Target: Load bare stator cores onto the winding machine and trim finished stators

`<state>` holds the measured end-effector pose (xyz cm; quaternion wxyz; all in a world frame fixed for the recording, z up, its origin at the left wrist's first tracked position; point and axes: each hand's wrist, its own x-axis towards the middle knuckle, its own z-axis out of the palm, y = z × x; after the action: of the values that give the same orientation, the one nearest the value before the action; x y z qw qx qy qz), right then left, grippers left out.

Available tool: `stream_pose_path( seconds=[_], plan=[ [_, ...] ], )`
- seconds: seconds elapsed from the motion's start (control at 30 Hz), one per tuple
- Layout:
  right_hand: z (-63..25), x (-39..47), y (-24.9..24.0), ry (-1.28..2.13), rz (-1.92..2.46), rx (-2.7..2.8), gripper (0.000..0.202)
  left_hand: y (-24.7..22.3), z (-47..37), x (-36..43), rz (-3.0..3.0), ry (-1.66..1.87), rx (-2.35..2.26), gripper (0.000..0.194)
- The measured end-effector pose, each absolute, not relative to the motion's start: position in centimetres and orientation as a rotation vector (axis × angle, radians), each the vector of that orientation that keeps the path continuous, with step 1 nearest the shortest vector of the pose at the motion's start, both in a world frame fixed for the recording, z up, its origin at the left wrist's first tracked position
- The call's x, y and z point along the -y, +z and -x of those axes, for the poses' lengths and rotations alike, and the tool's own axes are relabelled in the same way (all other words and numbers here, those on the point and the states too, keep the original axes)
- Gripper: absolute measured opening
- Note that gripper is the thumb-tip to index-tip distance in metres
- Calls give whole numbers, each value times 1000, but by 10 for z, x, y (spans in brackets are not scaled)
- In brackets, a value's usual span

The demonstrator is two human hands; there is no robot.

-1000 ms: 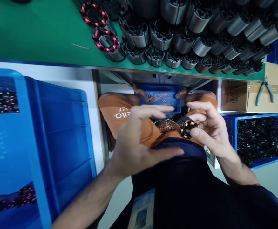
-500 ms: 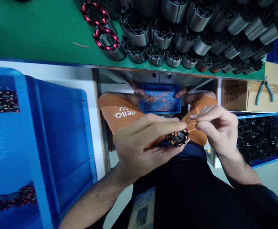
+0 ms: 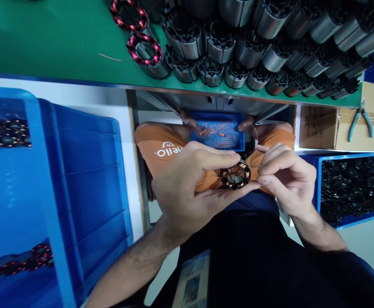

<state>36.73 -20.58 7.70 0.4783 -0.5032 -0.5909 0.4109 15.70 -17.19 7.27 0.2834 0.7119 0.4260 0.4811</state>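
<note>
My left hand (image 3: 189, 192) is wrapped round a motor stator (image 3: 236, 174), its ring of copper windings and black slots facing up at me. The thumb and fingers grip its sides. Close to the stator's right side is my right hand (image 3: 287, 177), its thumb and fingertips pinched together on a thin copper wire (image 3: 255, 133). The wire rises in a curve from the fingertips, and part of it runs toward the stator. Exactly where it joins the windings is hard to make out.
Rows of bare stators (image 3: 219, 42) and two red-wound stators (image 3: 145, 49) stand on the green bench (image 3: 45, 47). Blue bins (image 3: 87, 192) are at left. Pliers (image 3: 361, 119) lie on a cardboard box (image 3: 321, 126), above a bin of black parts (image 3: 353, 188). A blue tray (image 3: 219, 141) holds copper scraps.
The stator has turned in my left hand, showing more of its face. My right hand has shifted slightly, and the wire now curves upward instead of stretching straight between the hands.
</note>
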Motion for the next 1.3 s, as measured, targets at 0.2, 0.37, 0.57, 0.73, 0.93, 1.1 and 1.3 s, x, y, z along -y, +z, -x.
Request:
stream_pose_path(
  seconds=[0.2,0.37,0.57,0.73,0.93,1.1,1.3],
  plan=[
    [-365,207,79,955,1248,1456,23,69,-159,174,-1867,1292,-1148,34],
    [-365,206,78,910,1215,1533,10,71,-160,171,-1918,1320,-1109,32],
    [-367,199,81,751,1202,1580,11,67,-159,169,-1955,1236,-939,35],
    [-345,210,73,1159,1279,1149,24,66,-161,169,-2091,1188,-1006,18],
    [-326,222,63,1433,1217,821,23,56,-162,169,-2328,1248,-1092,26],
    [-329,220,64,1406,1262,837,8,50,-162,170,-2435,1270,-1071,24],
    [-361,200,79,1167,1339,1410,7,65,-156,170,-2126,1041,-1017,14]
  ],
)
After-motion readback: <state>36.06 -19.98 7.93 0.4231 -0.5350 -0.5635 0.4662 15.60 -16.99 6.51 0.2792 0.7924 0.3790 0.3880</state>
